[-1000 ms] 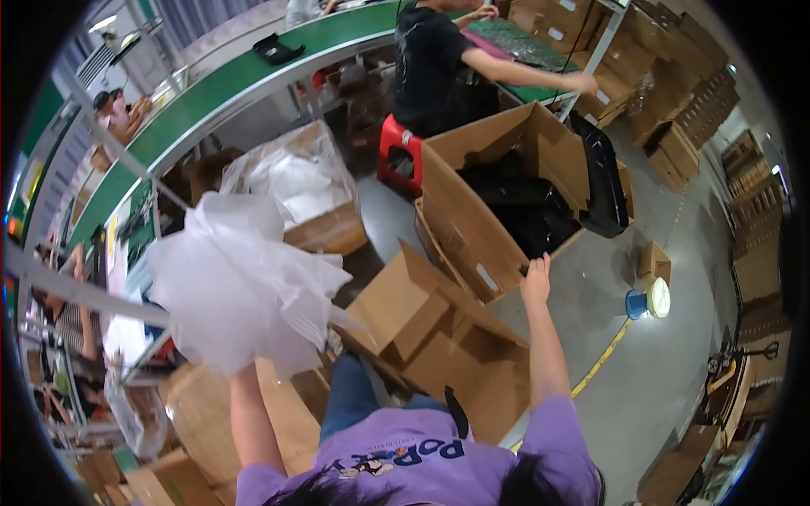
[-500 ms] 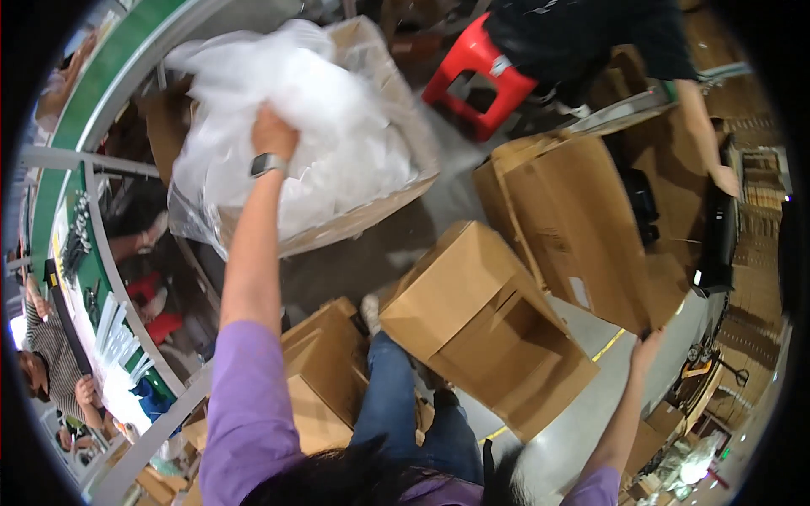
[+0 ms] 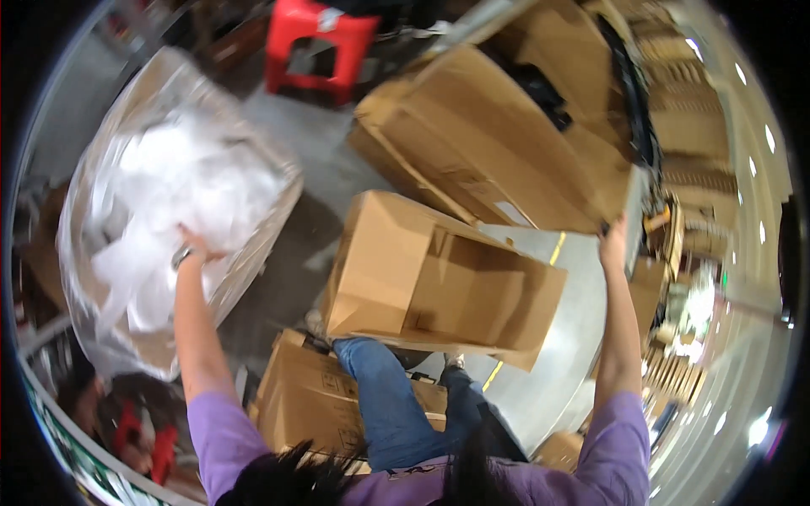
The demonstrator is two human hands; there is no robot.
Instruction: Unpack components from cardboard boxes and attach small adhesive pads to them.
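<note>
Plastic wrap (image 3: 181, 198), white and crinkly, fills the big box lined with clear film (image 3: 278, 211) on our left side. We think it is very light and soft, so it will squash and puff up again, and it may slip through our fingers. We judge the best way to hold it is to grab a big bunch deep in the pile, not a thin edge.

Close to us are our blue jeans (image 3: 384, 405) and a flat brown box (image 3: 312, 401) by our legs. Just past our knees lies an open cardboard box (image 3: 439, 282), tipped on its side. It looks stiff and light.

Our left hand (image 3: 196, 246) is pushed down into the white wrap. We cannot tell if the fingers are spread or closed, because the wrap covers them. Our right hand (image 3: 613, 239) reaches far out and touches the edge of a big brown carton (image 3: 498, 143). It is small and far away, so we cannot tell how it grips.

Farther off stands a red stool (image 3: 319, 42). Something dark sits inside the big carton, but we cannot make it out. The left side is blurry.
</note>
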